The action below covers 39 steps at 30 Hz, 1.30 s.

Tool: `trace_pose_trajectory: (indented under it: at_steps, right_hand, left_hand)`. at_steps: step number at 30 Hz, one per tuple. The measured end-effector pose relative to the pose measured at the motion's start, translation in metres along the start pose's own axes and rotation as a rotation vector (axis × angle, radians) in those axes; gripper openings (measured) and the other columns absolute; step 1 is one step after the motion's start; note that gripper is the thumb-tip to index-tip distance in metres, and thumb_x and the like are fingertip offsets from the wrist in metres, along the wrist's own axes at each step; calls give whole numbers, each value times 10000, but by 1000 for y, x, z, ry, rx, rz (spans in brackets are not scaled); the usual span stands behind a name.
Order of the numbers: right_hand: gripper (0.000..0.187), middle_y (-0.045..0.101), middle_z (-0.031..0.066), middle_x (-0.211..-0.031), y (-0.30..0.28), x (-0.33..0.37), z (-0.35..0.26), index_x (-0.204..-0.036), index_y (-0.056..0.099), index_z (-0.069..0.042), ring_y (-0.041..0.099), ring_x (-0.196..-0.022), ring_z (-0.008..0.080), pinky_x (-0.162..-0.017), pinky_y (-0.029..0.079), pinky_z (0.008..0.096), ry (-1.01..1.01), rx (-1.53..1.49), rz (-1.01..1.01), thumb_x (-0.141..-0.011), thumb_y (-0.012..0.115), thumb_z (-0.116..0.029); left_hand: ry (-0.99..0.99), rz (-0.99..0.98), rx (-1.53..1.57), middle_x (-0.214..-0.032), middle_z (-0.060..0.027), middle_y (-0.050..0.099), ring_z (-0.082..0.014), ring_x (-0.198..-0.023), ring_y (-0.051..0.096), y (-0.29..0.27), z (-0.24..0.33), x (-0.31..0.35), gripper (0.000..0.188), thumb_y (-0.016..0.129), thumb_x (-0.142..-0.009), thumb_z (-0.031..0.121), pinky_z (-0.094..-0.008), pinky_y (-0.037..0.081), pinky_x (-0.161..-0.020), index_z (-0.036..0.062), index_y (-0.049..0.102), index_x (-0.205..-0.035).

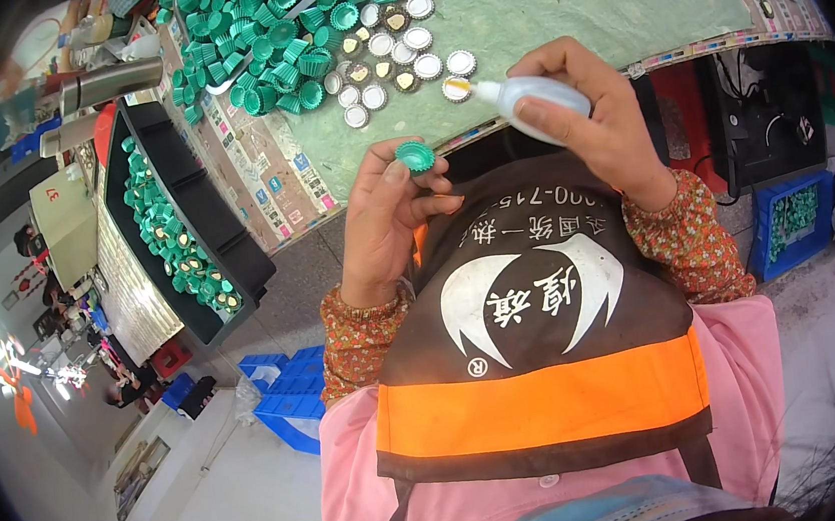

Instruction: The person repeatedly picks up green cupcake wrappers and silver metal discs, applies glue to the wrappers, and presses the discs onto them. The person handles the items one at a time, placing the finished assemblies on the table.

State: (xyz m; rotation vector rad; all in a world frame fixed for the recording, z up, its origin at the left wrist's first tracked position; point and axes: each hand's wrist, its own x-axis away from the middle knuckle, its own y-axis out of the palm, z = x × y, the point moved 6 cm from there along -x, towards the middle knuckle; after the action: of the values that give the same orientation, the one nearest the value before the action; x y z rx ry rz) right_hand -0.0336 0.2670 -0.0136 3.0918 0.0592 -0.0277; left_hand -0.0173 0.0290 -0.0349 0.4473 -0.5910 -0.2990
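Observation:
In front of the table edge, my left hand [379, 216] pinches a small green fluted cup [415, 156] between thumb and fingers, its hollow side facing up. My right hand [606, 114] is wrapped round a translucent white squeeze bottle [546, 107], tilted so its nozzle points left. The yellowish nozzle tip [459, 84] is over or against a white round cap with a crimped rim [453, 93] on the table; I cannot tell whether they touch. Close by lie several more such white caps [427, 66], some with dark and gold faces [396, 19].
A heap of green fluted cups [261, 44] covers the far left of the green tabletop [554, 6]. Left of the table, a black bin [224, 229] holds more green pieces. Blue crates [295, 398] stand on the floor. Another blue crate [763, 232] is at the right.

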Motion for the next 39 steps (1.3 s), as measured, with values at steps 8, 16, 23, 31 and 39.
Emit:
trace_pose_trajectory:
  at_steps: [8,16,23,31,39]
  right_hand:
    - [272,651,16,-1022,-14,-3,6,-1135,622,-16,581,-924,73,-812,476,241,106,-108,14,-971,693,-221]
    - [273,641,26,-1025,-5,-1,4,-1146,603,-13,576,-933,79,-810,472,250,71,-72,-61,-977,676,-214]
    - [299,643,31,-1061,-9,-2,7,-1195,573,-19,583,-952,85,-822,474,251,46,-86,-42,-975,675,-195]
    - [272,621,39,-1128,-41,-16,4,-1235,564,-17,570,-1033,95,-918,458,257,-96,-22,130,-996,626,-132]
    - [248,631,43,-1105,-102,-46,8,-1219,587,-27,564,-1025,115,-911,453,270,-216,294,294,-1007,601,-155]
  left_hand:
    - [233,153,-402,-1215,-160,610,-184,-1059,635,3,26,2,334,594,-979,38,-354,605,-889,11,477,-1290]
    - [383,141,-497,-1307,-163,558,-192,-1181,572,4,32,4,370,626,-935,-50,-351,595,-917,25,479,-1266]
    - [463,93,-529,-1357,-184,522,-196,-1212,559,6,35,5,362,621,-920,-89,-356,593,-934,51,467,-1218]
    - [390,44,-330,-1369,-196,540,-201,-1112,624,-1,27,-3,365,623,-915,-88,-364,603,-908,74,471,-1205]
    - [271,4,-28,-1396,-201,529,-255,-1083,637,-2,27,-2,446,570,-941,-20,-387,628,-870,94,446,-1354]
